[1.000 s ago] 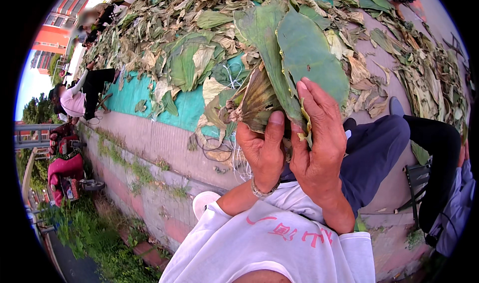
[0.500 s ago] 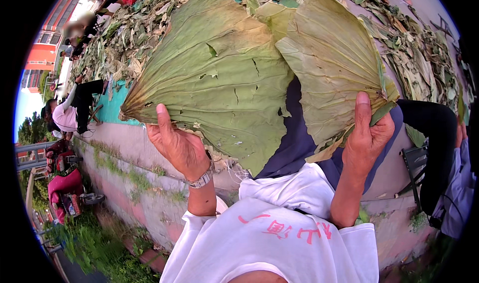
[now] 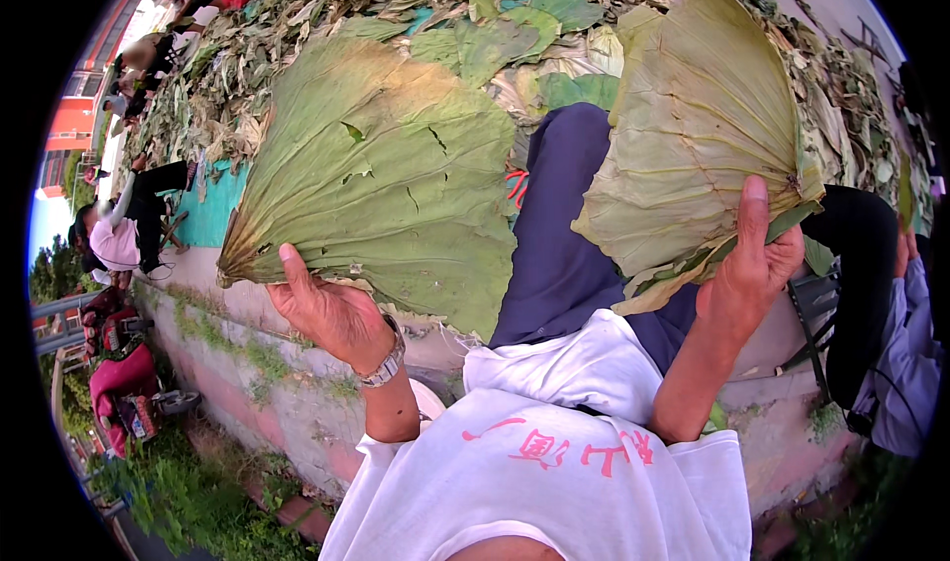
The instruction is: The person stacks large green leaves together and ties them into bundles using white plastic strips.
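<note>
A broad green lotus leaf (image 3: 396,185), folded into a fan and browned along its upper edge, is gripped near its lower left edge by my left hand (image 3: 334,314). My left thumb lies on top and the fingers go under it. The leaf has several small tears. My right hand (image 3: 749,264) holds a paler, yellow-green folded lotus leaf (image 3: 703,136) close to its gathered point, thumb pressed on top. More leaf layers show beneath this one; I cannot tell how many. The two leaves are apart, with my dark-trousered leg (image 3: 559,234) visible between them.
A large heap of dried leaves (image 3: 228,96) spreads ahead over a green sheet (image 3: 213,205). At right sits a person in dark trousers (image 3: 856,294) near a folding stool (image 3: 813,333). Another person (image 3: 119,234) sits far left. A low kerb (image 3: 297,393) and parked scooter (image 3: 129,393) lie at left.
My hands have moved farther apart, the left one left and slightly down, the right one rightward. The leaves, overlapping before, now have a gap between them.
</note>
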`<action>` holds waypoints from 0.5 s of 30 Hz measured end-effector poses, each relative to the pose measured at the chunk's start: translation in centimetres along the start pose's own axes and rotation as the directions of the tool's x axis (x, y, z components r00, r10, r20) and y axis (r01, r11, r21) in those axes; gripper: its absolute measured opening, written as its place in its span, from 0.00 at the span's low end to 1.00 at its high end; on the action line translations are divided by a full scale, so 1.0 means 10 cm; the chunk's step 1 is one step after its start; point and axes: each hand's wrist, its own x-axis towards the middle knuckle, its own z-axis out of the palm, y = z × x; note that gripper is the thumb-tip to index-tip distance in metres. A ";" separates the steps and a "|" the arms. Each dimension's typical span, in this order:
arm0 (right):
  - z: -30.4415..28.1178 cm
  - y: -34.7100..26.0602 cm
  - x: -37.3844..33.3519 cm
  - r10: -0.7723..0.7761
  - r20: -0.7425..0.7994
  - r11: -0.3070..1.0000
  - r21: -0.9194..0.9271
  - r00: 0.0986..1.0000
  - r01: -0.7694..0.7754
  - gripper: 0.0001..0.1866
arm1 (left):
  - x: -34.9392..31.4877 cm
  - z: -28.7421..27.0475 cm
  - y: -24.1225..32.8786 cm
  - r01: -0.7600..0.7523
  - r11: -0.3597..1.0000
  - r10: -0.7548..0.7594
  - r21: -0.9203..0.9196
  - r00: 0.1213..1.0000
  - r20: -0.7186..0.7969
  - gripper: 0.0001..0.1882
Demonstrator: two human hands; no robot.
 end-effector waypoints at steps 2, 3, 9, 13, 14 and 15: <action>0.02 0.00 -0.03 0.002 0.023 1.000 0.002 1.000 -0.002 0.08 | -0.14 0.16 -0.01 -0.031 0.999 0.032 0.029 1.000 -0.002 0.12; 0.02 0.00 -0.05 -0.003 0.033 1.000 0.000 0.999 0.003 0.08 | -0.22 0.24 -0.03 -0.026 1.000 0.026 0.001 0.999 0.037 0.13; 0.16 -0.02 -0.27 0.035 0.235 0.993 -0.119 0.971 -0.007 0.07 | -0.67 0.71 -0.04 -0.081 0.993 0.048 0.090 0.947 0.316 0.13; 0.35 -0.06 -0.39 0.002 0.356 0.982 -0.177 0.934 0.065 0.09 | -0.87 0.87 -0.01 -0.127 0.954 -0.037 0.272 0.850 0.526 0.17; 0.39 -0.04 -0.41 -0.030 0.384 0.980 -0.170 0.923 0.103 0.10 | -0.89 0.88 -0.01 -0.106 0.957 -0.063 0.272 0.834 0.549 0.18; 0.36 -0.03 -0.41 -0.056 0.445 0.957 -0.232 0.894 0.175 0.12 | -0.90 0.90 0.00 -0.090 0.957 -0.087 0.274 0.814 0.574 0.19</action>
